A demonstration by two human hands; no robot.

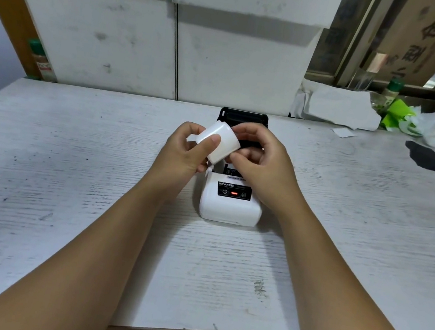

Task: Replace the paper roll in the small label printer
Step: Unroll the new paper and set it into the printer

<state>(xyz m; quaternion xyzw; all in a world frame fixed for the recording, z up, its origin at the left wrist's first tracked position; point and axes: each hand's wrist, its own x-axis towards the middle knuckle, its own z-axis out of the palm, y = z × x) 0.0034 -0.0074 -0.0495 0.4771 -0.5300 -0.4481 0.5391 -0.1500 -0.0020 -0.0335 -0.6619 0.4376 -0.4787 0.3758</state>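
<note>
Single view only: a wide-angle camera worn on the person's head, looking forward and steeply down across a white wood-grain table toward stacked white boxes at its far edge. It sits close, both forearms entering from the bottom corners and converging near frame centre, where the left hand and right hand meet over the label printer. Lens distortion bows the table edges; a window frame occupies the upper right; no second view shares coverage.
</note>
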